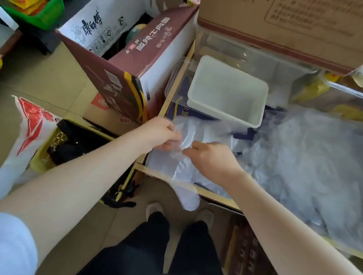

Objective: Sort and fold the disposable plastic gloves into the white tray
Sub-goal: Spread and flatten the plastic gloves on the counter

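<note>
A clear plastic glove [181, 171] lies over the near left corner of the work surface, its fingers hanging past the edge. My left hand [161, 134] pinches the glove's upper part. My right hand [209, 158] pinches the same glove just right of it. The white tray [223, 117] stands just beyond my hands and looks empty. A big loose heap of clear gloves [322, 167] covers the surface to the right.
An open brown and white carton [124, 72] stands left of the tray. A large cardboard box [291, 21] overhangs the back. Green baskets [35, 5] sit far left. A red and white bag [21, 141] lies on the floor. My feet are below the edge.
</note>
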{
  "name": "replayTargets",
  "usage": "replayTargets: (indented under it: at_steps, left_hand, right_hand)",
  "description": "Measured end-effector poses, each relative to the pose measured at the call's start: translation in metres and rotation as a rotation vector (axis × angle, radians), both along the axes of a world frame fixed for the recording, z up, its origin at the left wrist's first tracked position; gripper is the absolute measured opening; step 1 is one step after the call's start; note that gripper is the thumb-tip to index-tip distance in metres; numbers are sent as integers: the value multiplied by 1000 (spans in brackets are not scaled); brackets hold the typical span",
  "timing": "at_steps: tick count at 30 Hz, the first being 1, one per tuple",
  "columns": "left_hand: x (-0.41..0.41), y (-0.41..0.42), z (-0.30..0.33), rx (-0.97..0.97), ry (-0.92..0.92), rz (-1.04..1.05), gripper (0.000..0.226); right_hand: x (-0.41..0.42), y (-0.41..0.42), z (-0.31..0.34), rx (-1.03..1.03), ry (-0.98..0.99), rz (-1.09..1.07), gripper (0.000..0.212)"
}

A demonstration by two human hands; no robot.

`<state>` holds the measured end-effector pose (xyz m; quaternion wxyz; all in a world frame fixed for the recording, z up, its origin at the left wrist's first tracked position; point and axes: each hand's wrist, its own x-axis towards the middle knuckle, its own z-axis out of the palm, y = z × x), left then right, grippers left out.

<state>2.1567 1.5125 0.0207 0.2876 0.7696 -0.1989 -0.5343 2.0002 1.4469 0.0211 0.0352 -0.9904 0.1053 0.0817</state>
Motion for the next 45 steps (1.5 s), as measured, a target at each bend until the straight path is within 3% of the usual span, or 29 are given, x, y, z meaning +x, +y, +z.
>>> replayTargets:
  at_steps: [3,7,10,14,20,22,24,26,28,30,33,36,41,45]
  left_hand:
    - [5,-1,-7,-54,-74,-4,6]
    - [9,5,-18,-18,-111,-27,9]
    - [8,10,-27,8,-139,-49,15]
    - [6,10,-31,9,-225,-158,11]
    - [2,10,-32,26,-335,-297,18]
    - [2,12,-30,20,-344,-308,17]
    - [2,12,-28,20,-359,-322,17]
    - [2,11,-26,19,-348,-311,19]
    - [2,12,-22,0,-258,-269,22]
    - [0,14,-15,-30,-111,-179,17]
    - [3,25,-7,-26,-4,-84,8]
    - [9,39,-8,29,-63,-144,8]
    - [6,44,-11,46,-341,-306,4]
    - [0,34,-12,-36,-307,-256,38]
  right_hand:
    - [-8,-7,-7,-78,-226,-81,40]
    - [-20,16,-9,-133,-360,235,22]
    - [-19,33,-24,-150,-150,384,32]
    - [-11,34,-28,-74,189,292,50]
    - [-10,29,-12,-41,123,185,15]
    - [-19,33,-10,-22,66,208,16]
    - [-28,38,-7,63,62,226,25]
    - [-35,40,-8,277,45,168,35]
    - [-36,37,-5,573,-37,-26,40]
    - [-34,29,-3,708,-240,-280,33]
    - [-30,7,-3,616,-400,-571,16]
    - [-29,-6,-9,534,-264,-662,22]
    - [-28,3,-29,371,88,-489,62]
    - [-24,11,-38,261,131,-434,68]
